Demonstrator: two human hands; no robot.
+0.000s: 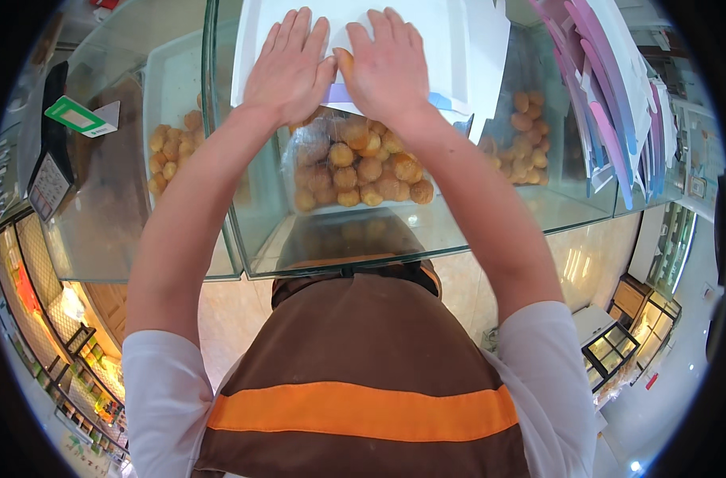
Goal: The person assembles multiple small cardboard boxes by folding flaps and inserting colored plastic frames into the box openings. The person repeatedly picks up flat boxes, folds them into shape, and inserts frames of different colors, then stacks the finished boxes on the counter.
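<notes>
Both hands lie palm down, side by side, on a white flat card piece [447, 40] with raised creases, which rests on top of the glass counter [459, 231]. My left hand [290, 72] has its fingers stretched out and pointing away from me. My right hand [385, 68] presses flat in the same manner, its thumb almost meeting the left thumb. A lavender strip [338, 94] of the card shows between the two wrists. Under the glass, just nearer than the hands, sits a heap of round golden-brown pastry balls [368, 169].
At the right stands a leaning stack of purple, white and blue card sheets [598, 88]. More pastry balls [526, 135] show through the glass there, with others [168, 151] at left. A green-and-white sign [76, 115] and a dark stand [51, 185] occupy the counter's left end.
</notes>
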